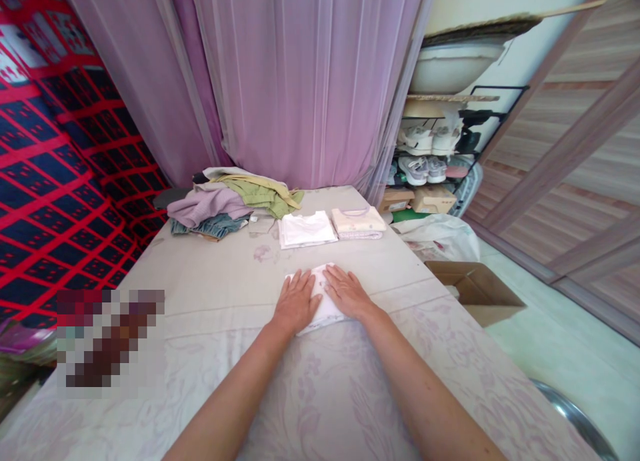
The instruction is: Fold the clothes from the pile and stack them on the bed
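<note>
A folded white garment point(320, 289) with a small print lies flat on the bed point(225, 268), partly covered by my hands. My left hand point(297, 302) rests flat on its left side, fingers stretched out. On its right side lies my right hand point(349, 292), also open with the palm down. Just beyond are two folded stacks: white clothes point(309, 228) and, to their right, cream-coloured clothes point(359, 222) with a lilac neckline. A loose heap of clothes point(215, 204) in purple, green, yellow and denim sits at the far left.
Purple curtains point(300, 81) hang behind the bed. On the right stand a shoe rack point(425, 154), an open cardboard box point(473, 288) and a metal basin point(570, 408) on the floor. Red-and-black checked fabric point(65, 148) hangs at the left. A blurred patch covers the bed's left side.
</note>
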Motion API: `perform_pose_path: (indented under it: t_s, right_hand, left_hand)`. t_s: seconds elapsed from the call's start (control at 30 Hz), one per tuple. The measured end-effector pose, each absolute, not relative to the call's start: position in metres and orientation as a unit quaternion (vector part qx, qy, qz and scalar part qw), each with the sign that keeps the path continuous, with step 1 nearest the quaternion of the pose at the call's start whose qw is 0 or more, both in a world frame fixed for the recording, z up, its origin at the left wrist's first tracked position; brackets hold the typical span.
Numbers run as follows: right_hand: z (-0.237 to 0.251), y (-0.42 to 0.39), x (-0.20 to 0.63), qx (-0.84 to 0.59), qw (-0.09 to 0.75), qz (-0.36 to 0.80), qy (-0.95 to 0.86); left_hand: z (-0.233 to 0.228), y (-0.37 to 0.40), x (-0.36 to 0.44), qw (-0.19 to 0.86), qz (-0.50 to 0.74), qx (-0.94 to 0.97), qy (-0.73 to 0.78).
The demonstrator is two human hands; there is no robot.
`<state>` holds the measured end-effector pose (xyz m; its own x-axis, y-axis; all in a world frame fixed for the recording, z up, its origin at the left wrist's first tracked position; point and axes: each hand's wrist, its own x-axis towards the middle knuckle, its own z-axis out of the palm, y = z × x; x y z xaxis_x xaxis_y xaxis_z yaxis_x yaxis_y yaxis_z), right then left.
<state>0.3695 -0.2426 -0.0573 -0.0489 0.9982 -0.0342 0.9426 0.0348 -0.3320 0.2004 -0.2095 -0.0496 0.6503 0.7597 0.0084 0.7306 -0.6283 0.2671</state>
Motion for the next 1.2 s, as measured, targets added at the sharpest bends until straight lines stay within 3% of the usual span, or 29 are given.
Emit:
perform_pose_path:
  t_s: [0.17,0.3,0.47,0.6,0.7,0.8,0.93,1.2]
  right_hand:
    - [-0.066,-0.242,0.374,-0.699,0.178,0.116,-0.683]
    - [-0.059,-0.245,0.382,-0.789,0.238,0.083,-0.561]
    - [-0.044,-0.241,0.391,-0.809,0.191,0.200,-0.518]
    - [-0.043,-0.237,0.390,-0.782,0.228,0.243,-0.527]
    - [-0.043,-0.243,0.388,-0.727,0.323,0.311,-0.521]
    - [-0.034,-0.255,0.391,-0.606,0.453,0.445,-0.479]
    - [-0.017,-0.267,0.400,-0.527,0.519,0.492,-0.459]
    - [0.005,-0.269,0.399,-0.524,0.508,0.456,-0.510]
  left_hand:
    - [-0.054,-0.202,0.197,0.201,0.094,0.882,0.416]
    - [-0.052,-0.198,0.182,0.223,0.183,0.839,0.462]
    - [-0.037,-0.199,0.167,0.252,0.124,0.760,0.586]
    - [-0.029,-0.190,0.167,0.298,0.063,0.738,0.602]
    - [-0.031,-0.184,0.168,0.360,0.093,0.706,0.603]
    - [-0.034,-0.185,0.170,0.499,0.196,0.622,0.571]
    - [-0.026,-0.199,0.171,0.696,0.303,0.499,0.418]
    - [0.000,-0.205,0.158,0.661,0.331,0.578,0.345]
